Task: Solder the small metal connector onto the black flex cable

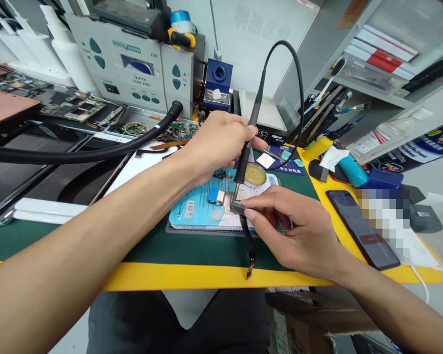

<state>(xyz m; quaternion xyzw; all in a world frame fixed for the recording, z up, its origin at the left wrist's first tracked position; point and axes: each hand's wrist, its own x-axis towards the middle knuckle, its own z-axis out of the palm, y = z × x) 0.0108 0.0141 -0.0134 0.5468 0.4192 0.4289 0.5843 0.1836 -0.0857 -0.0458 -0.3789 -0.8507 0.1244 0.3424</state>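
My left hand (225,135) reaches across the mat, its fingers wrapped round a black soldering iron (242,164). The iron stands almost upright, its metal tip pointing down at a small grey block (238,207). My right hand (299,221) pinches that block between thumb and forefinger. From beneath the block a black flex cable (248,246) hangs down to the bench edge. A blue and white card (195,209) lies under the work. On it are a small blue-tipped part (216,195) and a round tin of yellowish paste (256,175). Exact contact between tip and block is too small to tell.
A grey soldering station (140,73) stands at the back left, with a thick black hose (96,152) crossing below it. Dark glass panels (55,172) lie on the left. A phone (362,228) rests on the right. Tweezers and brushes (328,108) stand behind.
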